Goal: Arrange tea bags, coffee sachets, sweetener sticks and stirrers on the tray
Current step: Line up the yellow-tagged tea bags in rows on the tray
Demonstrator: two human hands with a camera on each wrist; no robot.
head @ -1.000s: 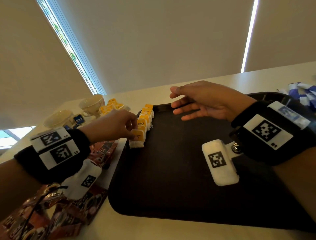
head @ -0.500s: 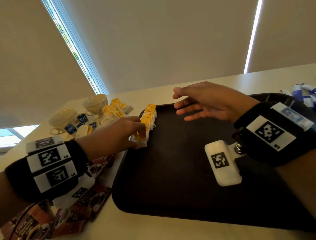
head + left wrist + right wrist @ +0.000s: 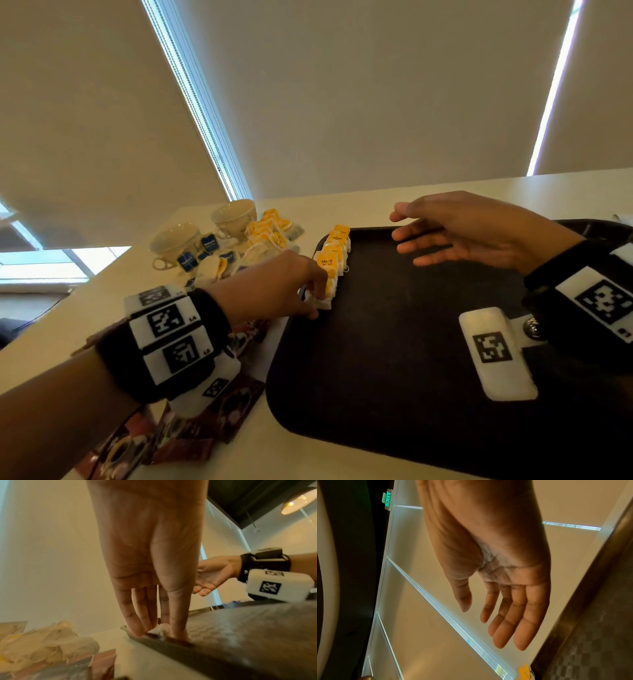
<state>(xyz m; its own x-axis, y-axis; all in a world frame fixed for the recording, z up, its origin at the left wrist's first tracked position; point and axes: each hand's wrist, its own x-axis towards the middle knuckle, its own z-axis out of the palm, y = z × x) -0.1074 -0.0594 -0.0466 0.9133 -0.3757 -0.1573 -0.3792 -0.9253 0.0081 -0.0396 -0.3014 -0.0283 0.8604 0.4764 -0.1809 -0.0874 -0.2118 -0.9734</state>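
A black tray (image 3: 394, 377) lies in front of me. Along its left edge stands a row of tea bags (image 3: 335, 251) with yellow tags. My left hand (image 3: 313, 299) pinches the nearest tea bag (image 3: 326, 303) of that row between thumb and fingers. In the left wrist view the left hand (image 3: 159, 633) holds this white tea bag (image 3: 158, 628) down on the tray rim (image 3: 154, 642). My right hand (image 3: 407, 236) hovers above the tray's far side, fingers straight and holding nothing. The right wrist view shows the right hand (image 3: 498, 626) with an empty palm.
Left of the tray lie loose tea bags (image 3: 270, 236), two cups (image 3: 174, 241) and blue sachets (image 3: 209, 244). Brown coffee sachets (image 3: 205, 428) lie under my left wrist by the tray's near left corner. The table ends at a blind-covered window.
My left hand has pushed the tea bag forward against the near end of the row and lowered it onto the tray. The right hand has hardly moved.
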